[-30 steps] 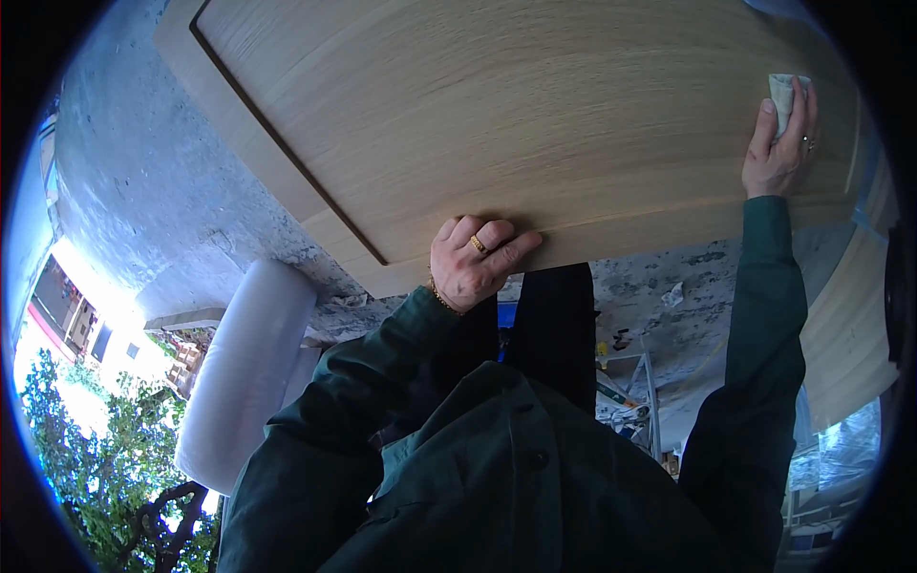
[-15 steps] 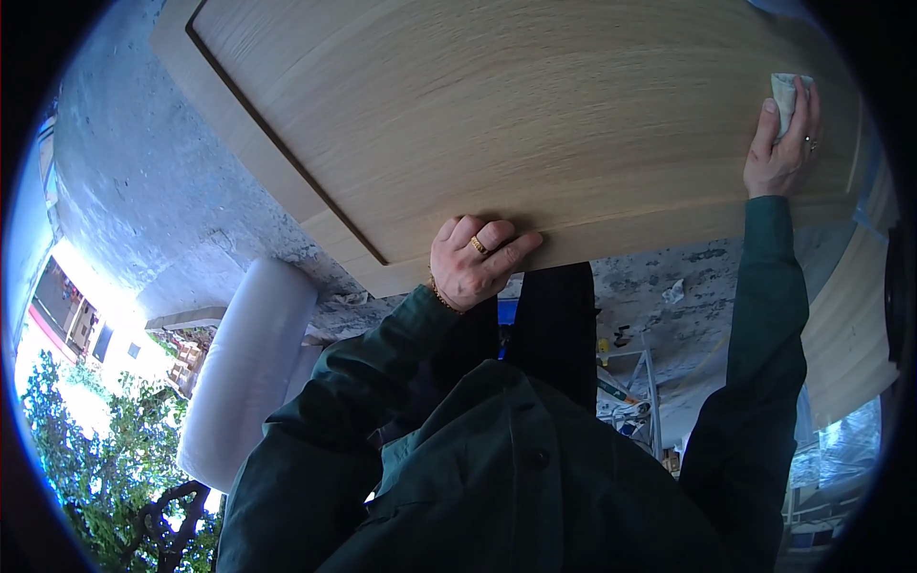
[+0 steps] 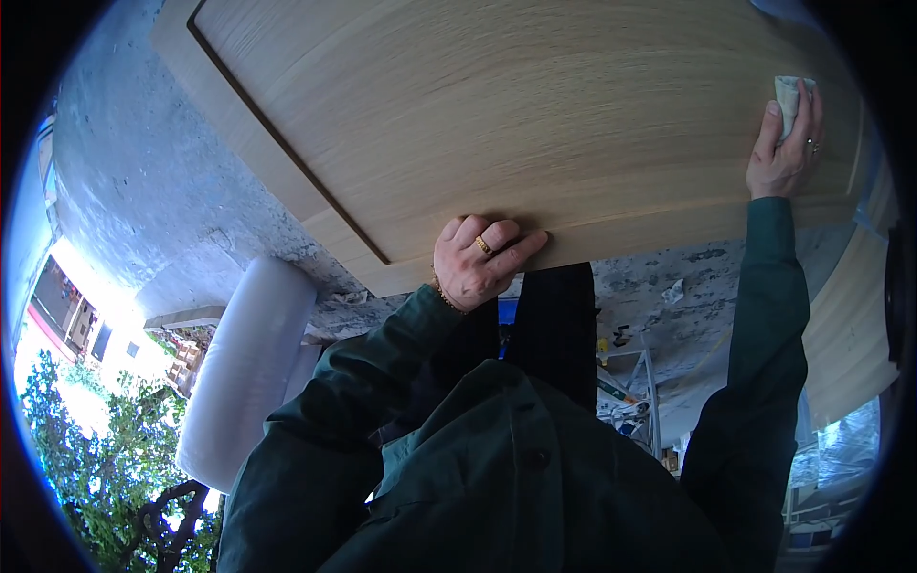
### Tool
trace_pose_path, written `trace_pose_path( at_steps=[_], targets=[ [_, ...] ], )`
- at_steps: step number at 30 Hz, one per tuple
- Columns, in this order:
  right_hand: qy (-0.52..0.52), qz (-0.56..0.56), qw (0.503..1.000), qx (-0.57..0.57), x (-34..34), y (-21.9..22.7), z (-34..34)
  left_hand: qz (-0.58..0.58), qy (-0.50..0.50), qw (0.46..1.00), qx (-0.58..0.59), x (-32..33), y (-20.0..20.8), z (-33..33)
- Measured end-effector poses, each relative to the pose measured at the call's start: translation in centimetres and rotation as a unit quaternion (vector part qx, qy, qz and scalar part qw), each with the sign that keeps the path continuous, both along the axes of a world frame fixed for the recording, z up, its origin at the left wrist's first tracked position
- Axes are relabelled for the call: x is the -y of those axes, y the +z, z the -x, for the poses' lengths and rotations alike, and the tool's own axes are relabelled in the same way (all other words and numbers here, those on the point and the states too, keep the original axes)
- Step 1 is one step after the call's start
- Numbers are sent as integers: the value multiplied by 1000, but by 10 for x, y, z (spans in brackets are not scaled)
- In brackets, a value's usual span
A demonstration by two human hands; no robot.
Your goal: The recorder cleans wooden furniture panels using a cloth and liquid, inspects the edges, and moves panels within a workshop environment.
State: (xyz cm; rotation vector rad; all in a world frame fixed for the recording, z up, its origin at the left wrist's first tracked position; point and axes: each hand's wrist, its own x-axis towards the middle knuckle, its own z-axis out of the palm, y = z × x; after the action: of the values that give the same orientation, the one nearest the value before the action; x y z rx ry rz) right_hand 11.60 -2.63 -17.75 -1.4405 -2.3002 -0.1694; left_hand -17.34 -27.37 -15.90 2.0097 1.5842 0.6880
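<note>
- Wooden panel [image 3: 525, 124]: spans the upper part of the frame, a dark groove running along its left side.
- Left hand [image 3: 487, 263]: at the panel's lower edge, centre of the frame, fingers bent; the thumb is hidden, so I cannot tell whether its grip clasps the edge.
- Right hand [image 3: 785, 158]: upper right, its grip pinching a pale folded pad [image 3: 787, 105] against the panel.
- Whitish roll [image 3: 250, 372]: lower left, beside green foliage [image 3: 95, 449].

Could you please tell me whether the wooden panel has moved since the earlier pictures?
No, the wooden panel shows no clear shift; its lower left corner keeps its place relative to the white roll.
</note>
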Motion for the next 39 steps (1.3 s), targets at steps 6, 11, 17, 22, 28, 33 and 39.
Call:
trace_pose_path(
  at_steps=[6, 11, 17, 22, 28, 33, 39],
  targets=[
    [5, 9, 1000, 16, -1, 4, 0, -4, 10, 1000, -25, -7, 7, -5],
    [1, 12, 1000, 9, 1, 6, 4, 2, 32, 999, -29, -6, 7, -8],
    [-72, 30, 997, 20, 13, 2, 15, 10, 23, 999, -47, -5, 8, -8],
    [-57, 135, 989, 27, 73, 15, 94, 61, 27, 998, 18, -6, 14, 2],
    [229, 329, 915, 39, 175, 41, 104, -2, 308, 944, -116, -1, 35, 63],
    [44, 229, 972, 19, 129, 43, 5, 186, 506, 839, -68, 52, -17, 152],
    [15, 243, 969, -33, 190, 28, 74, 239, 587, 735, 240, 35, -9, 136]
  ],
)
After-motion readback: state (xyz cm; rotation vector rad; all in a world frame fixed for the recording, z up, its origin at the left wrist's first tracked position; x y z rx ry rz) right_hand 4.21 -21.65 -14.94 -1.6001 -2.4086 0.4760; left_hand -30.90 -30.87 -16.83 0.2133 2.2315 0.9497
